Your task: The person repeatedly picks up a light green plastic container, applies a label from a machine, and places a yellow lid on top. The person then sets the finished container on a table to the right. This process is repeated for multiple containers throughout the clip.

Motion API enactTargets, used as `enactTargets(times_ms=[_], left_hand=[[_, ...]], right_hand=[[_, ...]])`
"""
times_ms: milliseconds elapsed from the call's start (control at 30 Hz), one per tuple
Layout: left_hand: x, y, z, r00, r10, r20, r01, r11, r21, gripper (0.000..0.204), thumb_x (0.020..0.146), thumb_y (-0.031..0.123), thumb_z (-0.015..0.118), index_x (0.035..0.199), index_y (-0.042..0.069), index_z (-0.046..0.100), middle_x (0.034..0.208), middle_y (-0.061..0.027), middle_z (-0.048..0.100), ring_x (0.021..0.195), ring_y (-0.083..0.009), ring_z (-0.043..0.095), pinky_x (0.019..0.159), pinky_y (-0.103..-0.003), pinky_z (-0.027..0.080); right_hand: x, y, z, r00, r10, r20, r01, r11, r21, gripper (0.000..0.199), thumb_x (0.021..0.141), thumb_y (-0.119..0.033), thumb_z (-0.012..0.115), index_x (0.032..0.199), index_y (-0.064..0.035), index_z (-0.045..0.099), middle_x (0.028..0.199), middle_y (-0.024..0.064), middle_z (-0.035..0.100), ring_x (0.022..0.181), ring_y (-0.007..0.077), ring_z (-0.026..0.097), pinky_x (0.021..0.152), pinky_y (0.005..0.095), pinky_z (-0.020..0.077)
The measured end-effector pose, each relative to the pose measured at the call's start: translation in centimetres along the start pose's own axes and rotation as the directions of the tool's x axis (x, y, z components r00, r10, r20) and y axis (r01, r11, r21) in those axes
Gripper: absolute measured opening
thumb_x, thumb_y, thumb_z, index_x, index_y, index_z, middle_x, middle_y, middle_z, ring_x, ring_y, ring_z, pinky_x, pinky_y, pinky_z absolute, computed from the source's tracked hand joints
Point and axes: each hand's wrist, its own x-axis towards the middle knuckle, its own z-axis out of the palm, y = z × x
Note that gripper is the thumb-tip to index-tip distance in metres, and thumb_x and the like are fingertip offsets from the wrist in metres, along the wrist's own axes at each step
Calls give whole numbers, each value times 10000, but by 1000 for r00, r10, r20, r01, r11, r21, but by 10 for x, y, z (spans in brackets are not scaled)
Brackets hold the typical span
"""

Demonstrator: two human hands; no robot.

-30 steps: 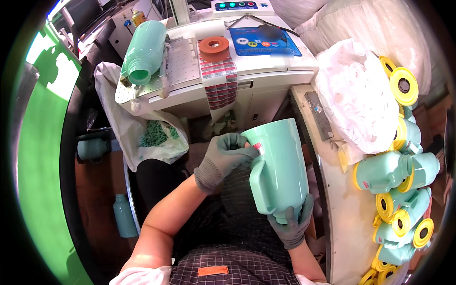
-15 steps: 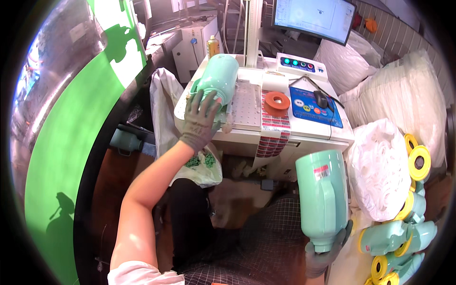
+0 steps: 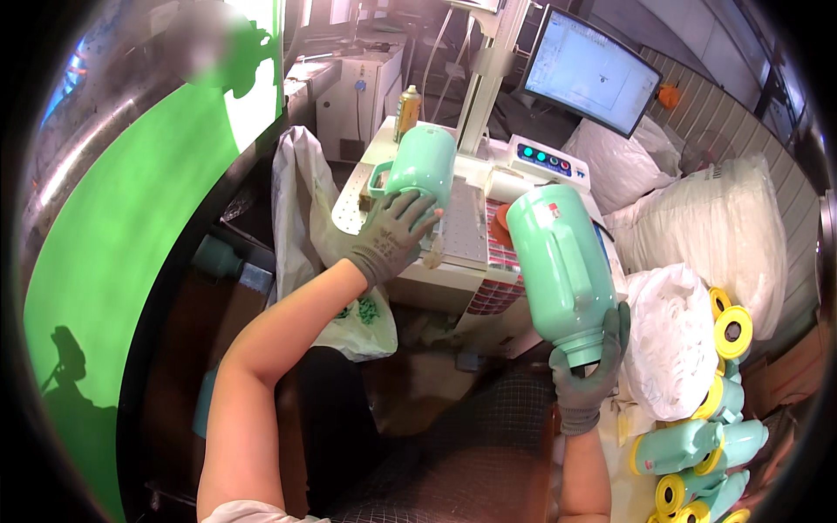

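Left hand (image 3: 392, 237) gripping mint jug (image 3: 420, 166) on machine (image 3: 462, 240) — right hand (image 3: 586, 376) gripping second jug (image 3: 562, 261).

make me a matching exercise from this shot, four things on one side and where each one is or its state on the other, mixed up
Things:
1. left hand
2. right hand
3. monitor
4. yellow-capped jugs

Places or states:
A. lit up, at the back above the machine
B. piled at the lower right beside a white sack
C. gloved, gripping the mint jug lying on the machine
D. gloved, holding the raised mint jug by its lower end

Pairs: 1-C, 2-D, 3-A, 4-B
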Motion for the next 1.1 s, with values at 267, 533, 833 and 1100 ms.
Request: enactTargets(times_ms=[267,533,833,1100], left_hand=[[-1,2,-8,991,-6,-135,6,1000,1,664,809,186,793,1436,216,576,1491,-100,575,1296,-381,554,1048,-510,491],[-68,123,-229,936,-342,-81,179,662,-728,726,721,390,956,1333,145,651,1213,-78,728,944,-251,659,797,-402,522],[-150,152,-147,753,-317,577,643,167,-747,645,738,279,871,1325,79,693,1123,-101,626,1105,-293,607,1009,-409,498],[-144,155,-134,665,-178,726,686,-239,-687,637,809,162,894,1400,106,661,1355,-86,606,1266,-240,593,1132,-392,461]], right_hand=[[7,-6,5,1000,-24,13,25,997,-71,900,835,-502,861,1517,1,559,1610,319,452,1446,496,520,1128,546,497],[89,-49,107,913,-372,168,392,915,-100,759,753,-329,872,1472,-210,659,1534,228,569,1162,375,690,896,446,595],[131,-91,290,763,-309,568,525,809,-266,663,920,-211,691,1555,-324,541,1650,156,466,1040,305,707,820,472,603],[140,-112,286,653,-111,750,451,852,-266,800,902,-503,729,1634,-372,433,1710,194,370,1100,322,685,881,498,589]])
